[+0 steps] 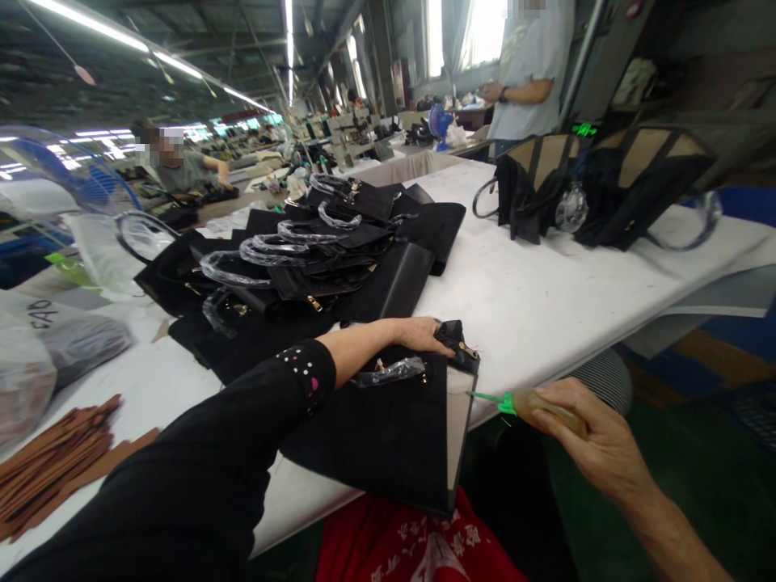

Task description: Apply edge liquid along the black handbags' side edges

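A black handbag [376, 428] lies on the near table edge, its pale beige inside showing at the right opening. My left hand [418, 333] reaches across it and is closed on the bag's zipped top flap, with the fingertips partly hidden. A plastic-wrapped handle [391, 370] rests on the bag's front, below my left wrist. In my right hand [585, 416] is a small amber squeeze bottle [546, 408] with a thin green nozzle [492, 398]. The nozzle points left, its tip at or close to the opening's edge; contact I cannot tell.
Black handbags [339, 250] with wrapped handles are heaped behind my left arm. Two more bags [539, 186] stand at the far right of the white table [521, 299]. Brown strips [54, 465] and plastic bags [78, 343] lie left. One person [527, 89] stands behind; another [182, 166] sits left.
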Action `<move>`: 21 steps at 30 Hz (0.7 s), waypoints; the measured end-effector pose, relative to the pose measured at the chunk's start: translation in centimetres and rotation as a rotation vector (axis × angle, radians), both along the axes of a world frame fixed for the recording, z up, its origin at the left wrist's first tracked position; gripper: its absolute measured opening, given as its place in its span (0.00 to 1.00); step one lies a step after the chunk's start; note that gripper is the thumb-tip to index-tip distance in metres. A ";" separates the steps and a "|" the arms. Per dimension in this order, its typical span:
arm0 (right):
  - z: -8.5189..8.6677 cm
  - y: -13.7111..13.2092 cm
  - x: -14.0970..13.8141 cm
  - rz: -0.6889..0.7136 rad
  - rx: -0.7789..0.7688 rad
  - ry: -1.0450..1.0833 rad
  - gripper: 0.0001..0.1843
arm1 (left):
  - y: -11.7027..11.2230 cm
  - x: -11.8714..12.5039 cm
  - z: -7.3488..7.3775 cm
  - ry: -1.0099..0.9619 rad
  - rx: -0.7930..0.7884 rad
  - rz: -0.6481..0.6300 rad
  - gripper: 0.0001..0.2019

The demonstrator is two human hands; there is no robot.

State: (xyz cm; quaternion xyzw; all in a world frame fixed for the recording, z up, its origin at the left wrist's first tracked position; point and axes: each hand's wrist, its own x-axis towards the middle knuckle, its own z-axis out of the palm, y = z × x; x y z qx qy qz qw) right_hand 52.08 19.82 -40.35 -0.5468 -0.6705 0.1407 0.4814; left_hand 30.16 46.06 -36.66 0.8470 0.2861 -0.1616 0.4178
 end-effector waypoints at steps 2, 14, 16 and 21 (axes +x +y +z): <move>-0.2 -0.3 -0.1 0.005 -0.019 0.006 0.05 | 0.1 0.0 -0.2 -0.009 -0.005 -0.010 0.17; -0.6 -1.8 -0.7 0.084 -0.108 0.059 0.06 | 0.1 0.0 -0.5 -0.029 -0.018 -0.024 0.17; -0.7 -1.9 -0.7 0.027 -0.064 0.054 0.06 | 0.0 0.0 -0.3 -0.014 -0.003 -0.014 0.17; -0.8 -2.5 -0.8 0.166 -0.139 0.047 0.07 | 0.0 0.1 -0.3 -0.007 0.021 -0.008 0.18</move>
